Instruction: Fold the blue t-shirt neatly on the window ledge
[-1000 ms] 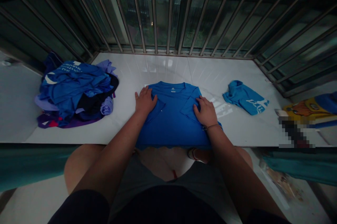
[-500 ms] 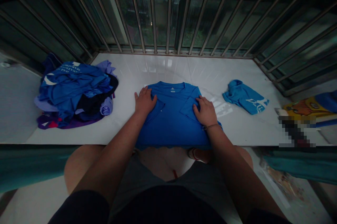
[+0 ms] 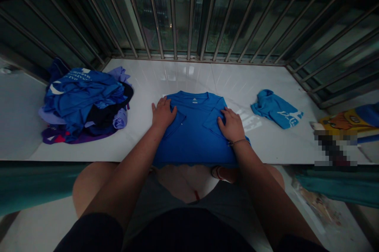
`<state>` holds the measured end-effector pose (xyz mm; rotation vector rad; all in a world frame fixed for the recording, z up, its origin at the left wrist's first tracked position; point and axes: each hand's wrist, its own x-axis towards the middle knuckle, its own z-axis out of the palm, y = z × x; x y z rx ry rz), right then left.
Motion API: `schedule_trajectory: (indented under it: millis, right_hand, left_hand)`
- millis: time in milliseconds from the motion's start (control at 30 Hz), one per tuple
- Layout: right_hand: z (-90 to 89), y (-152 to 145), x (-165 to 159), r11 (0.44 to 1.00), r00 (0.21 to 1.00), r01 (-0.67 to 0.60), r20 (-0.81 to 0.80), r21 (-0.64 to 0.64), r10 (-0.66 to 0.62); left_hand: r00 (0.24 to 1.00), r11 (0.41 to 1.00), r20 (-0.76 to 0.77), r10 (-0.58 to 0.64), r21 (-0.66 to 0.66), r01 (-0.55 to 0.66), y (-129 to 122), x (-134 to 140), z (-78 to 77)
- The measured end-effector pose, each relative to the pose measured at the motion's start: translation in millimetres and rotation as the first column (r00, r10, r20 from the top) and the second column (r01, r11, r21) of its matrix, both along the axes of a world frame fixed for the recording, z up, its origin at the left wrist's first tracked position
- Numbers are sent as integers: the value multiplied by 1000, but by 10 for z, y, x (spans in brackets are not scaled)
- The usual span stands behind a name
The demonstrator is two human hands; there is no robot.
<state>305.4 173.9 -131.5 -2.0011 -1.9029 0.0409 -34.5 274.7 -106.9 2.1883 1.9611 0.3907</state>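
Head view: a blue t-shirt (image 3: 194, 133) is pressed flat at the white bench's (image 3: 183, 76) near edge, left hand (image 3: 162, 113) and right hand (image 3: 232, 126) spread on its folded-in sleeves. Clothes pile (image 3: 84, 104) farther left, barred window (image 3: 189, 11) behind.

T-shirt (image 3: 195, 133) under the hands: plain royal blue, small white mark at the neck label. Table (image 3: 183, 76): glossy white, faint tile lines. Folded shirt (image 3: 276, 109) on the right: lighter cyan-blue with white print. Clothes pile (image 3: 84, 104) on the left: mostly blue with white lettering, plus lilac, black, purple and a red spot. Window bars (image 3: 173, 11): dull grey metal. Book (image 3: 348, 121) at the far right: yellow-orange cover with blue.
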Motion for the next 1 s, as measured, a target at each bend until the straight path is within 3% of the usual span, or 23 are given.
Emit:
schedule_trajectory:
  millis: [1000]
  right_hand:
    - [16,-5,-8,1000,1000,-1,-3,-7,1]
  left_hand:
    - [1000,1000,8,10,-8,-10,-6,5,35]
